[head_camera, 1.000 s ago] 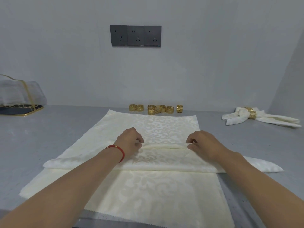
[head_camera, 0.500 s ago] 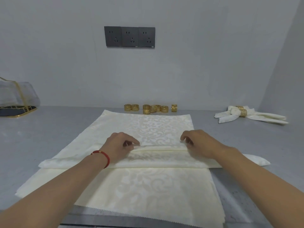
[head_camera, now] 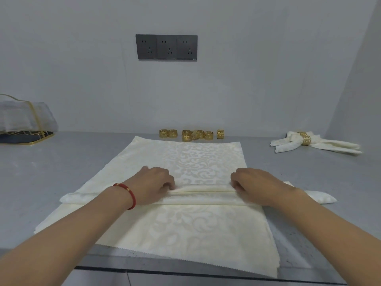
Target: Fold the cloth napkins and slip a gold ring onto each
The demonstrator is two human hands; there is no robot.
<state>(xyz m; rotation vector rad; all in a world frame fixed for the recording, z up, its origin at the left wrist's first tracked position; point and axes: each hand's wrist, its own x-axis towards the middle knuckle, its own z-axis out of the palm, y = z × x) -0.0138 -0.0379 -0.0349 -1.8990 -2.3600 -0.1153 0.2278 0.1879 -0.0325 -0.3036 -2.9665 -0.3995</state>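
A cream damask napkin (head_camera: 203, 162) lies across a stack of flat napkins (head_camera: 195, 234) on the grey counter. Its near part is gathered into narrow pleats (head_camera: 203, 193). My left hand (head_camera: 153, 185), with a red bracelet at the wrist, pinches the left end of the pleats. At the right end my right hand (head_camera: 254, 185) pinches them the same way. Several gold rings (head_camera: 190, 134) stand in a row by the wall. A finished napkin (head_camera: 321, 144) with a gold ring (head_camera: 305, 139) on it lies at the far right.
A gold-framed wire basket (head_camera: 24, 131) with grey cloth inside sits at the far left. A dark triple socket panel (head_camera: 166, 47) is on the wall. The counter's front edge (head_camera: 185, 271) runs just below the stack.
Both hands have drawn the fold a little nearer to me, and the pleated band has grown thicker. The head view has shifted slightly.
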